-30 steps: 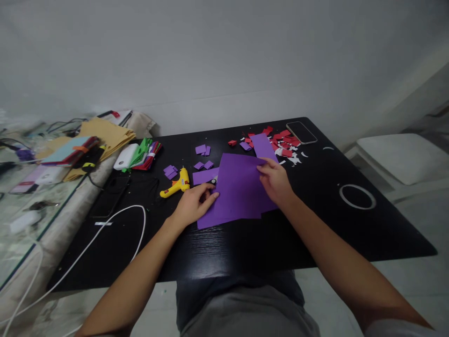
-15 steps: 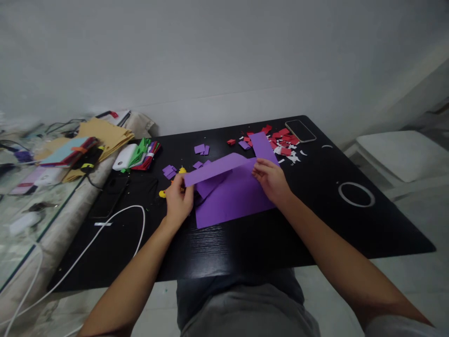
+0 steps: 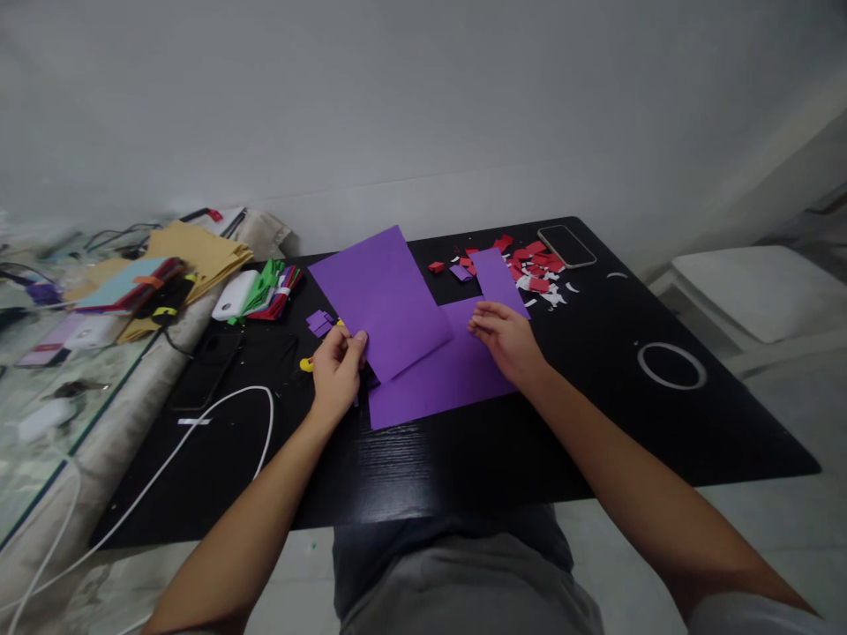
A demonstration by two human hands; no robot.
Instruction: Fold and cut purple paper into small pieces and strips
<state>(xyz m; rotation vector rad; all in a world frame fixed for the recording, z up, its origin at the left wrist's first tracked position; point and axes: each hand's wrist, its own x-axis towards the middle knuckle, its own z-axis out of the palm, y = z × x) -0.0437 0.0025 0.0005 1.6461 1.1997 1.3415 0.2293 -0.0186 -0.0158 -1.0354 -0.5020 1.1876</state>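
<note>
My left hand (image 3: 339,366) is closed on a purple sheet of paper (image 3: 390,300), thumb on top near its left edge. That sheet is raised and tilted above the table. Below it lies a larger purple sheet (image 3: 437,384), partly covered. My right hand (image 3: 506,342) hovers by the larger sheet's right part, fingers loosely bent with nothing seen in them. A purple strip (image 3: 498,278) lies just beyond it. Yellow parts of a glue gun (image 3: 306,364) peek out behind my left hand; the rest is hidden. Small purple pieces (image 3: 319,323) lie beside it.
Red and white paper scraps (image 3: 539,265) are scattered at the back right, by a phone (image 3: 567,246). A pale ring (image 3: 672,366) lies on the right of the black table (image 3: 423,476). A white cable (image 3: 268,432) curves along the left, near a dark phone (image 3: 206,370).
My left hand has lifted the upper purple sheet off the larger one and turned it up to the left. My right hand has let go of it and shifted slightly left.
</note>
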